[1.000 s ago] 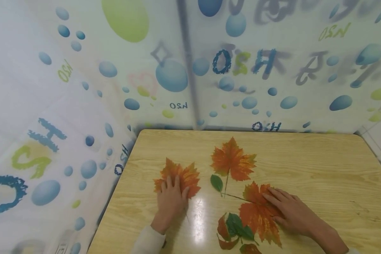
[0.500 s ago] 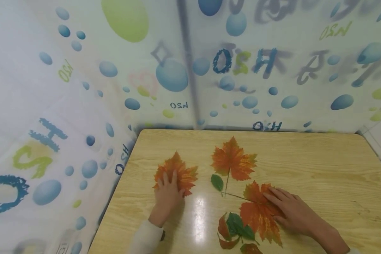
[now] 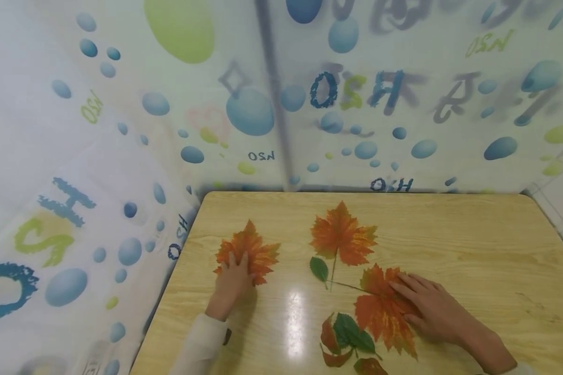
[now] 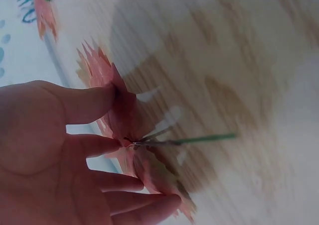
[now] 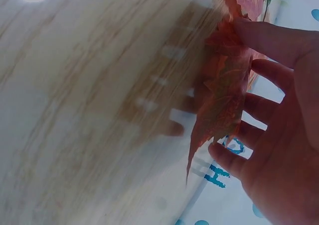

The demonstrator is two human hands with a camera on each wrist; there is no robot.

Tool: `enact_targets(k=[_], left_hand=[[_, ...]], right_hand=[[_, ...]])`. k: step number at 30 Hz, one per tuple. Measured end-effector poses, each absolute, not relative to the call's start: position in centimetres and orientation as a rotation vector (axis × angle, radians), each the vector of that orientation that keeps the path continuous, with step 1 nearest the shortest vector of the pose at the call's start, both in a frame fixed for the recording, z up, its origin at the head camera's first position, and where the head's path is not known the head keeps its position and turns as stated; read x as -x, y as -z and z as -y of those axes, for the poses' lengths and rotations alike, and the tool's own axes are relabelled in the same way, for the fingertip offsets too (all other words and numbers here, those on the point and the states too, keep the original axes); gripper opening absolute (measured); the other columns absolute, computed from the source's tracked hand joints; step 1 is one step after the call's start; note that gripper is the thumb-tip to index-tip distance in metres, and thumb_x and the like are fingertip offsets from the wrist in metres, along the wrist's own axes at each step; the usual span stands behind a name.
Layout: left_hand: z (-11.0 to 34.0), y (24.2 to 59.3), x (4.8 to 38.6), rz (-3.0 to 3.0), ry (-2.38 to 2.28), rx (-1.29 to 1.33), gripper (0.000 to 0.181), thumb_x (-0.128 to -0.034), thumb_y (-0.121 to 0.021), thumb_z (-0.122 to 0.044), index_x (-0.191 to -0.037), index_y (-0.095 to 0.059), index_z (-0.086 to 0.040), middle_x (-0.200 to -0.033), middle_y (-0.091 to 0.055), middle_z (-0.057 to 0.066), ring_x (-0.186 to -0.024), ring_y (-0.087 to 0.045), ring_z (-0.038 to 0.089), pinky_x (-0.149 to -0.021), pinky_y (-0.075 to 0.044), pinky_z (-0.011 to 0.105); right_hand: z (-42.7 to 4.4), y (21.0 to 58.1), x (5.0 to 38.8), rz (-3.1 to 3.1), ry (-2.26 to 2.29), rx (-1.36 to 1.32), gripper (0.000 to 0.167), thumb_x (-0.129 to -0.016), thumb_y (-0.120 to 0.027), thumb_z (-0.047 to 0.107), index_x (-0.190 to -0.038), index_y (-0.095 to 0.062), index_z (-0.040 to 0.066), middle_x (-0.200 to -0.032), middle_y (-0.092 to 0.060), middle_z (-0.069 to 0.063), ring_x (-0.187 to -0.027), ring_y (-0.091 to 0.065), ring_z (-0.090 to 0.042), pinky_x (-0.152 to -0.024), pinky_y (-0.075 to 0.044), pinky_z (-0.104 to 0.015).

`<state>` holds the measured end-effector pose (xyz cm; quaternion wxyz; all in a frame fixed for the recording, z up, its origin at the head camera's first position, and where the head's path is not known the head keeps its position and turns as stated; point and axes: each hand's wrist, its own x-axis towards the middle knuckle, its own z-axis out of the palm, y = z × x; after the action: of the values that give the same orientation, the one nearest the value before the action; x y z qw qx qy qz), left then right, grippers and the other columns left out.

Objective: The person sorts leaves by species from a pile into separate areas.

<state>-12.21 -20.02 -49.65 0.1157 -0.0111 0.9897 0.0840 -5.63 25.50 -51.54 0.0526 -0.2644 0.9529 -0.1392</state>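
My left hand (image 3: 233,284) rests with spread, fairly straight fingers on an orange maple leaf (image 3: 249,244) at the table's left. In the left wrist view, the fingertips touch that leaf and its thin stem (image 4: 199,139) sticks out past them. My right hand (image 3: 433,310) lies on another orange-red maple leaf (image 3: 382,317), its fingers extended over the leaf's right side. The right wrist view shows the thumb and fingertips against the leaf (image 5: 224,90). Between the hands, farther back, lies a third maple leaf (image 3: 341,234), stem toward the front.
Beside the third leaf's stem lies a small green leaf (image 3: 318,268). Near the front are several green leaves (image 3: 349,330) and curled reddish leaves (image 3: 329,336). The wooden table (image 3: 450,229) meets a patterned wall (image 3: 403,114) at the back and another at the left.
My left hand has slid its maple leaf to the left and slightly farther back. The right hand and the other leaves have stayed nearly in place; the head view has shifted slightly.
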Motion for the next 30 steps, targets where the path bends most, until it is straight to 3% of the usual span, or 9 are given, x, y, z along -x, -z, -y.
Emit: enact_targets(k=[13,22,30], left_hand=[[21.3,49.4,13.4,-2.844,-0.295,0.072,0.063,-0.1003,-0.056,-0.024,-0.154,-0.030,-0.003,-0.156,-0.017,0.038,-0.137,-0.026,0.062,-0.087,-0.048,0.065],[21.7,49.6,13.7,-2.836,-0.326,0.086,0.063,-0.1016,-0.053,-0.024,-0.156,-0.027,-0.004,-0.157,-0.013,0.037,-0.138,-0.023,0.062,-0.093,-0.044,0.067],[21.8,49.7,13.8,-2.855,-0.318,0.070,0.063,-0.1009,-0.054,-0.023,-0.155,-0.029,-0.003,-0.156,-0.015,0.038,-0.137,-0.025,0.062,-0.088,-0.048,0.066]], right_hand=[[-26.1,51.9,6.1,-2.994,0.423,0.869,0.070,-0.077,-0.083,0.024,-0.140,-0.056,0.012,-0.141,-0.054,-0.018,-0.128,-0.047,-0.045,-0.095,-0.038,-0.062],[-26.2,51.6,6.9,-3.031,0.402,0.887,0.067,-0.076,-0.077,0.003,-0.138,-0.058,0.017,-0.137,-0.057,-0.014,-0.129,-0.043,-0.047,-0.098,-0.031,-0.067],[-26.1,51.2,7.4,-2.976,0.421,0.808,0.075,-0.072,-0.067,-0.018,-0.139,-0.057,0.017,-0.142,-0.053,-0.017,-0.132,-0.037,-0.047,-0.100,-0.027,-0.069]])
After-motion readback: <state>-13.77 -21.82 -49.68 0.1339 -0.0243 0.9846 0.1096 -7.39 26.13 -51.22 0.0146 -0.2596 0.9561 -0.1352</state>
